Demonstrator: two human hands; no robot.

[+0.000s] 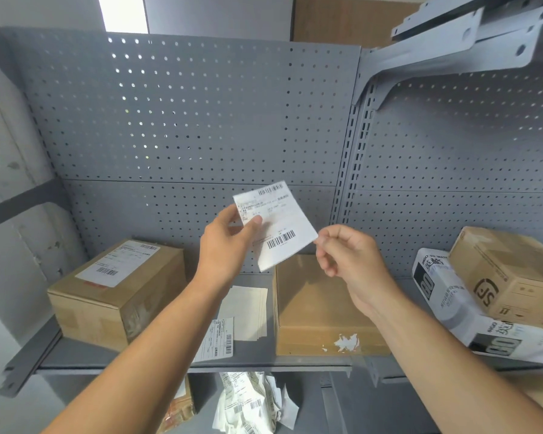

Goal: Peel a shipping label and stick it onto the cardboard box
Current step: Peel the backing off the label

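Note:
A white shipping label with barcodes is held up in the air in front of the grey pegboard. My left hand pinches its left edge between thumb and fingers. My right hand pinches its right corner with curled fingertips. Directly below the label a plain cardboard box lies on the shelf, its top bare, with torn white paper scraps on its front face.
A labelled cardboard box stands at the left of the grey metal shelf. Loose label sheets and another label lie between the boxes. Stacked parcels sit at right. Crumpled backing paper lies below.

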